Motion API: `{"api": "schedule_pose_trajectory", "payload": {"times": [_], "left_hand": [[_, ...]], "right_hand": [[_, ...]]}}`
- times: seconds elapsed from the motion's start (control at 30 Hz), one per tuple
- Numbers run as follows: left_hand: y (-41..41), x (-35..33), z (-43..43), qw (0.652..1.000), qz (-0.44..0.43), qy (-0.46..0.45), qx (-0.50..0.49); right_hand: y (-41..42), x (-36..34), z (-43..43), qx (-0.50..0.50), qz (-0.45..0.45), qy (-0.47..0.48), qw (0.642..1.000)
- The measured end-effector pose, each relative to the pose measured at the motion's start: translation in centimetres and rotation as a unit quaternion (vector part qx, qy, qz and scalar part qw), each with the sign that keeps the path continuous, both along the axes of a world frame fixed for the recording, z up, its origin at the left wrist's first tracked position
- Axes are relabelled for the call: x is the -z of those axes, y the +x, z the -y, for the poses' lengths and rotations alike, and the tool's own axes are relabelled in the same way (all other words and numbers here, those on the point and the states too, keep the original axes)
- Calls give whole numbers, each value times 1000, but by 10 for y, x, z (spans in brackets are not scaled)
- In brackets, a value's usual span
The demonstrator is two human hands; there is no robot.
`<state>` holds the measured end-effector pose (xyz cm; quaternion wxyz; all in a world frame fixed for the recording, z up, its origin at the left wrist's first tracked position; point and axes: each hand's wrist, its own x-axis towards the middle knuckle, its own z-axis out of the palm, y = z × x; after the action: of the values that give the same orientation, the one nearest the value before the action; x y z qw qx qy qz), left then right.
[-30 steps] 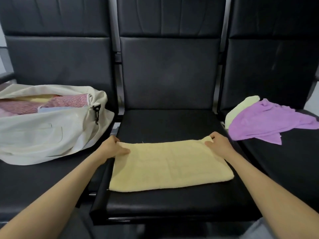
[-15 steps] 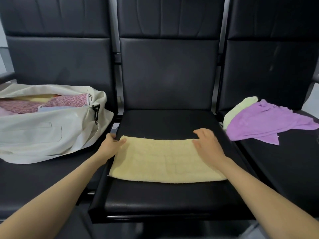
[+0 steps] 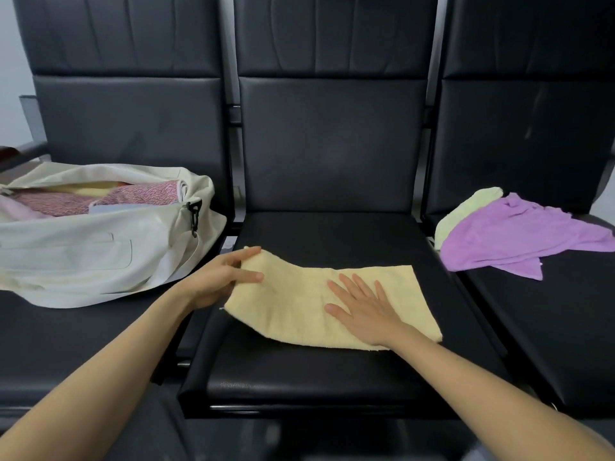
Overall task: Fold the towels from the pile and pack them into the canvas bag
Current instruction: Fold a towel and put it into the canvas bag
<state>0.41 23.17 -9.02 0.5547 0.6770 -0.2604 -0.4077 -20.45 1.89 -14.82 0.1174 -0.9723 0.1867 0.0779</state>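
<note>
On the middle seat (image 3: 332, 234), the left hand (image 3: 216, 281) pinched the raised left edge of the yellow towel (image 3: 409, 304); the right hand (image 3: 362, 309) lay flat on its middle, fingers straight, probably to anchor the fold. The open canvas bag (image 3: 83, 254) stood just left.

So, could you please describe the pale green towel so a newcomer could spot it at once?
Find the rightmost black padded seat. On it, the pale green towel peeks out leftward from under a crumpled purple towel. Only it is greenish and mostly covered.
</note>
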Motion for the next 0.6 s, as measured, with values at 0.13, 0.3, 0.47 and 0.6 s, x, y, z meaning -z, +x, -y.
{"api": "schedule_pose_trajectory", "payload": {"times": [0.13, 0.3, 0.47, 0.6], "left_hand": [[-32, -24, 23, 997, -27, -67, 12], [-74, -35, 80, 997, -30, -50, 51], [-119, -38, 136, 993, -22, 6, 114], [-140, -26, 158, 987, -102, -31, 119]], "right_hand": [[-1, -7, 1, -2, 18, 43, 999], [-3, -30, 25, 175, 209, 348, 897], [-28, -49, 65, 350, 202, 507, 761], [-44, -47, 77, 374, 208, 548, 719]]}}
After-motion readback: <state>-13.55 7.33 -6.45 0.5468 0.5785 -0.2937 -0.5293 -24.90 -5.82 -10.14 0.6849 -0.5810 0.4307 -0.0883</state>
